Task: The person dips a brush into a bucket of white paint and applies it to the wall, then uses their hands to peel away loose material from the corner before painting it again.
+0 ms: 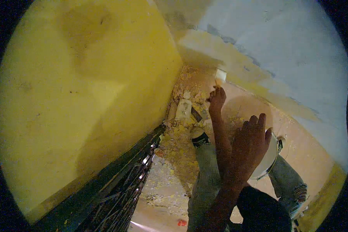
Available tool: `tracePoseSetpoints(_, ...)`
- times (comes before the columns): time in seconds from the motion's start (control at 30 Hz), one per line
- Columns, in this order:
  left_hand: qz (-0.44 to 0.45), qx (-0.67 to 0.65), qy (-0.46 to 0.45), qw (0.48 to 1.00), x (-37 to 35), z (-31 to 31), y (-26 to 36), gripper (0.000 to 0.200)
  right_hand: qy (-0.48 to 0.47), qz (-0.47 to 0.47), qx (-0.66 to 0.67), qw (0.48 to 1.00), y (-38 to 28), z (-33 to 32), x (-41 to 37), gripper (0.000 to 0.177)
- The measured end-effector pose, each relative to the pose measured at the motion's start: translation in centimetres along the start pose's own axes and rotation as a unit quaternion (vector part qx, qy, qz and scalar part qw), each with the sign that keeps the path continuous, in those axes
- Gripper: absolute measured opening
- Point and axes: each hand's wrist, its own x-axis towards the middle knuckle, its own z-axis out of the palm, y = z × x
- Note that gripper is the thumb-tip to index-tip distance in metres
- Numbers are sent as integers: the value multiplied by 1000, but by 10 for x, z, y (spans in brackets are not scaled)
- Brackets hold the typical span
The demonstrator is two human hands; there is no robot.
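Observation:
My right hand [217, 96] reaches forward, closed around the handle of a scraper [220, 75]. The pale blade rests at the lower part of the peeling wall. Nearer the camera, my left hand [253, 137] is open with the back of it showing, fingers extended and thumb apart; nothing shows in it. It overlaps the left side of a round white bucket [265, 164], and whether it touches the bucket is unclear. My left forearm crosses over the right one.
A yellow wall [85, 77] stands at left, with a dark metal grille [123, 185] below. Paint flakes and debris [174, 145] cover the floor around a pale block [183, 109] and my foot [199, 137]. A patchy white-and-yellow wall [282, 50] rises at right. A small red object [181, 222] lies low.

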Motion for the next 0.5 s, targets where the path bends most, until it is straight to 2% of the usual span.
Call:
tracePoseSetpoints(0.03,6,2,3,1000,0,-1,1,36,-59,-109,-245,962,-23,-7,11,26)
tracePoseSetpoints(0.07,8,6,8,1000,-1,-2,3,35,-112,-210,-471,850,-45,-11,17,24)
tracePoseSetpoints(0.1,7,5,6,1000,-3,1,1,35,-155,-297,-661,671,-52,-9,16,23)
tracePoseSetpoints(0.13,21,-5,28,999,-4,7,-3,35,-188,-360,-801,440,-57,-6,17,23)
tracePoseSetpoints(0.2,38,-19,50,998,-7,21,-9,35,-175,-390,-783,452,-76,3,31,26)
tracePoseSetpoints(0.27,-3,-71,-21,997,-9,33,-11,35,-193,-331,-795,470,-123,12,55,24)
tracePoseSetpoints(0.3,0,-71,-19,997,-7,29,-9,35,-184,-328,-797,473,-117,17,53,24)
tracePoseSetpoints(0.37,80,5,52,995,-3,19,-4,33,-157,-344,-804,458,-69,24,25,25)
tracePoseSetpoints(0.5,38,-5,7,999,-1,13,-2,33,-124,-362,-822,422,-22,29,-21,28)
